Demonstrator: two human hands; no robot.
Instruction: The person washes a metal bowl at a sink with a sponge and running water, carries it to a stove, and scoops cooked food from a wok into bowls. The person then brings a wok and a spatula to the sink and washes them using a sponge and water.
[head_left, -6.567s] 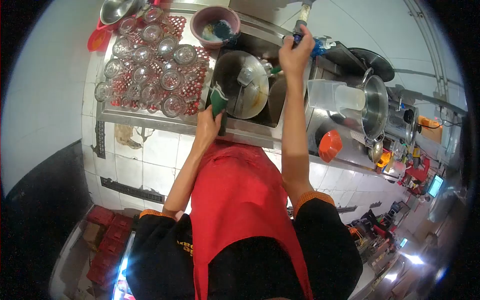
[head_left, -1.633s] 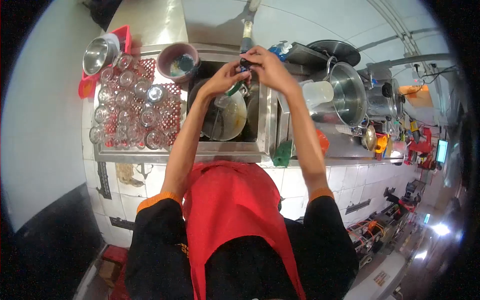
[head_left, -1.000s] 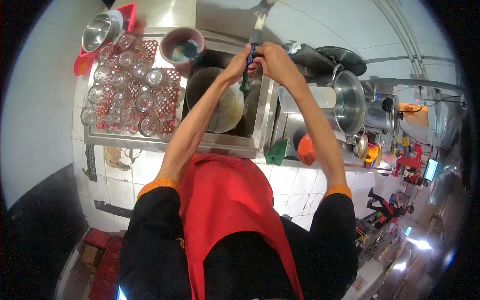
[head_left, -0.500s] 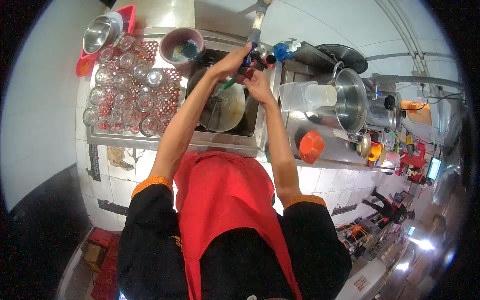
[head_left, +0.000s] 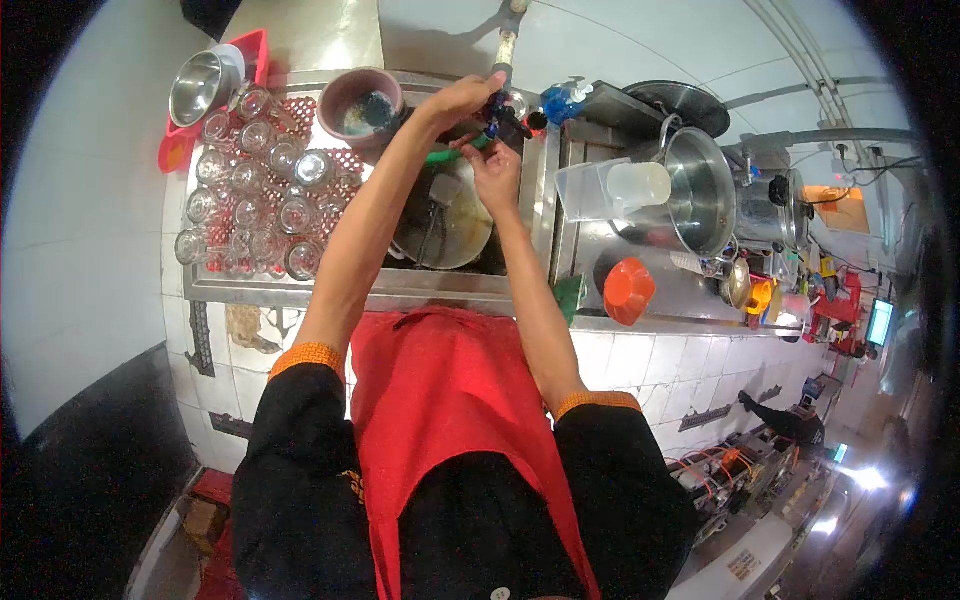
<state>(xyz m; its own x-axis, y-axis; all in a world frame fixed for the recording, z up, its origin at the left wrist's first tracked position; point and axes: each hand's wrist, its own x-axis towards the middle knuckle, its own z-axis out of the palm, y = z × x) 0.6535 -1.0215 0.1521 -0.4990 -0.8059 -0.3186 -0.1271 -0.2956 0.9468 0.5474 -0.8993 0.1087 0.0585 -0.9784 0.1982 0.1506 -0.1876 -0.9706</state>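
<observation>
Both my hands are at the dark tap with blue parts [head_left: 508, 118], above the back of the sink. My left hand [head_left: 465, 102] reaches over the tap's left side, its fingers curled and partly hidden. Below it, my right hand [head_left: 493, 170] pinches the green hose [head_left: 440, 156] near the tap's outlet. The hose bends to the left under my left hand. A large round pan [head_left: 460, 225] lies in the sink, with a clear square container [head_left: 446, 189] and a dark handle in it. To the left stands a pink bowl [head_left: 336, 97] with a scouring pad and suds.
Glass mugs [head_left: 297, 214] cover a red perforated mat at the left, beside a metal bowl [head_left: 199, 88]. A plastic container [head_left: 588, 192], a large pot [head_left: 712, 190], an orange bowl [head_left: 629, 291] and a green cloth [head_left: 569, 297] are at the right. A person [head_left: 795, 426] is far off at the right.
Both hands have stayed at the tap since the earlier joint grip. My right hand has moved down and left onto the hose, which now bends leftward. The distant person has shifted.
</observation>
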